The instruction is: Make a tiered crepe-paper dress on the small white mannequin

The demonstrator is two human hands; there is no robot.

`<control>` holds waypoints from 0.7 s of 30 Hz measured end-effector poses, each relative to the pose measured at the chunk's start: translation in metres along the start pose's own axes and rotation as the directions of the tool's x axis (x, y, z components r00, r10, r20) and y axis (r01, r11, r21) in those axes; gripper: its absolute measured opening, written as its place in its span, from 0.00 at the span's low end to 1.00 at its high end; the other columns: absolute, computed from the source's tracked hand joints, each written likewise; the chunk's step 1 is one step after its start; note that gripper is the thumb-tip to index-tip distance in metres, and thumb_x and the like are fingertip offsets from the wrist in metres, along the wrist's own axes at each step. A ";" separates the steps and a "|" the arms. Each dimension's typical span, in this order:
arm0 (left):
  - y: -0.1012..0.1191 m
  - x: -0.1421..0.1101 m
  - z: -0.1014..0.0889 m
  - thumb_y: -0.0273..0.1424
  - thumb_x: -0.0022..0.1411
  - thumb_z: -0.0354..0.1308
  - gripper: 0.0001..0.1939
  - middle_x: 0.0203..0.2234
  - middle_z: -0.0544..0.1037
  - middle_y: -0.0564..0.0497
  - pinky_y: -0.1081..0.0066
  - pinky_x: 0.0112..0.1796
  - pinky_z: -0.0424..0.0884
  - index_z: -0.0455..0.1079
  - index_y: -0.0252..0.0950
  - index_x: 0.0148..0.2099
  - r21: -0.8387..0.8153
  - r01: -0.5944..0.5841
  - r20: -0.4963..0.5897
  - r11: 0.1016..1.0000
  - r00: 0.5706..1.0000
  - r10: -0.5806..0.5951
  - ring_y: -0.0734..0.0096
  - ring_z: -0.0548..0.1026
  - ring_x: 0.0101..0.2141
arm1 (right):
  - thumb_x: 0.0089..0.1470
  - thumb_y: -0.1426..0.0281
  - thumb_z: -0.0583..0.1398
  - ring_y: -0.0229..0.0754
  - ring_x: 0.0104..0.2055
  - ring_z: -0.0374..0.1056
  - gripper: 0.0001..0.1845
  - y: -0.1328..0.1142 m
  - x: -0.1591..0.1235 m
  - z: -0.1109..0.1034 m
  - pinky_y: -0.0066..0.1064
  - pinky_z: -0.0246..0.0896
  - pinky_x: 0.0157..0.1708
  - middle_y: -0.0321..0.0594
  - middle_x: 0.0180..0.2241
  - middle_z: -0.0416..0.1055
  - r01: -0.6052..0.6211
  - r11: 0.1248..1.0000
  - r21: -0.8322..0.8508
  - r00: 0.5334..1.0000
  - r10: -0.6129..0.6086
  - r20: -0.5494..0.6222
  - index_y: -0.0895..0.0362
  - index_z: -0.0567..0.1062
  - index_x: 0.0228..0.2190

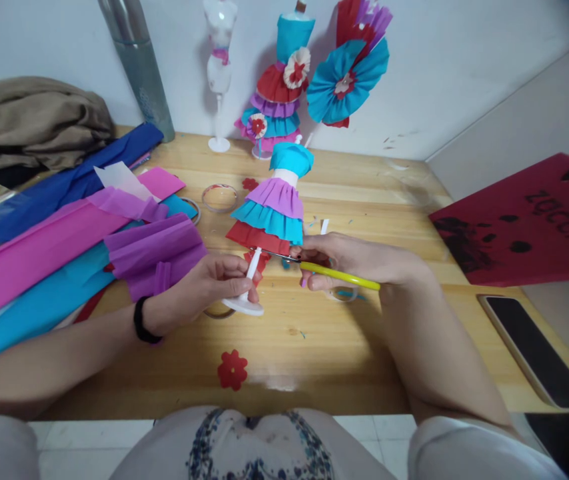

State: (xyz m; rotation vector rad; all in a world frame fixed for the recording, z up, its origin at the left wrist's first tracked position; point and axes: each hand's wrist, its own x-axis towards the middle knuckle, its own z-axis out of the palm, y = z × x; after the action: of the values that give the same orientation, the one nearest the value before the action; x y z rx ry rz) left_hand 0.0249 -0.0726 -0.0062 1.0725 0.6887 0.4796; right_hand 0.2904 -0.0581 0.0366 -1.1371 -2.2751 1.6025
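My left hand (224,280) grips the white stand (253,263) of a small mannequin, which I hold tilted above the table. The mannequin wears a tiered crepe-paper dress (277,200) with a blue top, a white waist, and purple, blue and red ruffles. In my right hand (332,257) is a pair of scissors with yellow handles (342,275). Their metal blades lie along the lower edge of the red ruffle (259,238). A red paper piece (263,261) shows below the hem, partly hidden behind the stand.
Crepe-paper sheets (39,247) lie at the left. A bare mannequin (219,73), a dressed one (284,87) and a grey-green bottle (144,80) stand by the wall. Tape rolls (219,198) and a red paper flower (232,370) are nearby. A phone (534,350) and red bag (529,220) sit right.
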 end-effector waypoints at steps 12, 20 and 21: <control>-0.004 0.000 -0.001 0.41 0.57 0.69 0.16 0.25 0.79 0.49 0.75 0.27 0.61 0.75 0.31 0.29 0.020 0.021 0.020 1.000 1.000 -0.022 0.78 0.69 0.23 | 0.55 0.59 0.64 0.36 0.34 0.55 0.20 0.003 0.001 0.000 0.29 0.58 0.34 0.39 0.38 0.64 0.002 0.998 0.068 1.000 -0.003 0.016 0.61 0.69 0.41; -0.002 -0.001 0.000 0.39 0.59 0.66 0.15 0.24 0.77 0.49 0.76 0.25 0.58 0.77 0.31 0.30 0.073 0.004 0.024 0.997 1.000 -0.006 0.77 0.69 0.24 | 0.53 0.58 0.67 0.34 0.29 0.52 0.19 0.005 0.003 -0.001 0.27 0.53 0.28 0.33 0.32 0.62 0.005 0.994 0.107 1.000 -0.007 0.014 0.57 0.69 0.37; -0.003 -0.001 -0.001 0.39 0.59 0.66 0.15 0.24 0.77 0.49 0.76 0.25 0.58 0.76 0.31 0.30 0.080 0.001 0.024 0.997 1.000 -0.003 0.77 0.69 0.24 | 0.53 0.58 0.67 0.34 0.29 0.52 0.18 0.004 0.003 -0.001 0.27 0.53 0.28 0.33 0.31 0.62 0.002 0.994 0.113 1.000 -0.003 0.009 0.57 0.68 0.36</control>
State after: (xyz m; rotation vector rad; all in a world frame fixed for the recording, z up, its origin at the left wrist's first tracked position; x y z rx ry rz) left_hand 0.0234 -0.0741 -0.0088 1.1511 0.6920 0.4398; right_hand 0.2912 -0.0547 0.0327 -1.1020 -2.1593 1.7143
